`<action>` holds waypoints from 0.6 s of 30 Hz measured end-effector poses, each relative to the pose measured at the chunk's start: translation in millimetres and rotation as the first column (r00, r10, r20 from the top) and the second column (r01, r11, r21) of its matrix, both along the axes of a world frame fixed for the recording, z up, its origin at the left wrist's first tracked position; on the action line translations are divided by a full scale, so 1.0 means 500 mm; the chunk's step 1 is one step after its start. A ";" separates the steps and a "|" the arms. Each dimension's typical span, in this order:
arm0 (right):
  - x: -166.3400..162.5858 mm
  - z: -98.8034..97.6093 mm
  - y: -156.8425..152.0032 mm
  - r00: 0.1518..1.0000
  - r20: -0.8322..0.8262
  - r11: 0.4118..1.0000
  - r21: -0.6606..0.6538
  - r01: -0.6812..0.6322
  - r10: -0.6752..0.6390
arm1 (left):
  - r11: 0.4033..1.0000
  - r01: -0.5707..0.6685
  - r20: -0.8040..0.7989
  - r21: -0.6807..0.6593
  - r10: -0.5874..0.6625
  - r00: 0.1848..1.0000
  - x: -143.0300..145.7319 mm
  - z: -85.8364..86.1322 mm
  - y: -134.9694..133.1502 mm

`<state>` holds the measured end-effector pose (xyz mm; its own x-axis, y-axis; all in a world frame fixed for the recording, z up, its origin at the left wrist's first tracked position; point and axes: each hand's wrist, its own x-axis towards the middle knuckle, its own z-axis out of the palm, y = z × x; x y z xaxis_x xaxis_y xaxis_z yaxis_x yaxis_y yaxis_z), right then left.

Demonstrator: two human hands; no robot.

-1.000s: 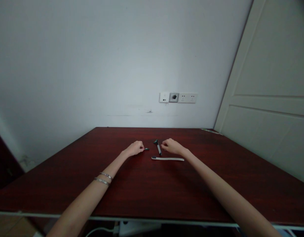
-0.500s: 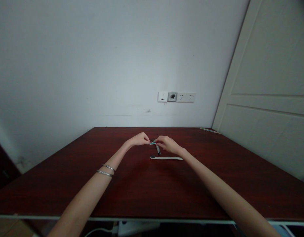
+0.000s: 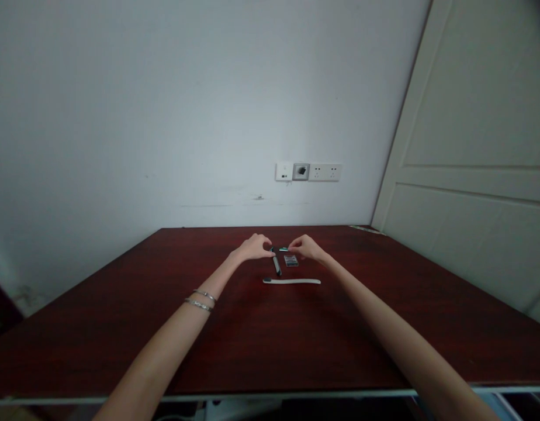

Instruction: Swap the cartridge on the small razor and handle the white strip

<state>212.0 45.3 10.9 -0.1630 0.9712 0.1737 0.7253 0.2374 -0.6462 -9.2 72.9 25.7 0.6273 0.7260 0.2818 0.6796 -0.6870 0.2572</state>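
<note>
My right hand pinches a small, flat teal-and-white piece between thumb and fingertips, held just above the table. To its left, my left hand has thumb and index finger apart. They curve around the teal upper end of a grey handle-like tool with dark ends; whether they touch it I cannot tell. Below my right fingertips lies a small clear rectangular case, its contents too small to make out. Nearer me, a long pale strip with a dark left end lies crosswise.
The dark red table reaches back to a pale wall bearing sockets and switches. A light panelled door stands along the right side. A thin pale strip lies at the far right corner. Beneath the front edge are items on a shelf.
My hands have drawn apart; the right one has carried the teal piece to the right. My left fingers have opened and moved to the grey tool. The clear case has come into sight.
</note>
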 end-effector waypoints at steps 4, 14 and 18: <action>0.034 -0.016 0.021 0.991 0.126 0.999 0.002 0.047 -0.047 | 0.991 0.100 -0.037 0.087 -0.097 0.995 0.048 -0.027 0.005; 0.057 -0.038 0.032 0.952 0.304 1.000 0.001 0.028 -0.027 | 0.991 0.118 -0.118 0.068 -0.110 0.987 0.125 -0.077 0.016; 0.056 -0.045 0.030 0.951 0.309 1.000 0.001 0.007 -0.007 | 0.996 0.071 -0.183 0.053 -0.060 0.981 0.130 -0.083 0.019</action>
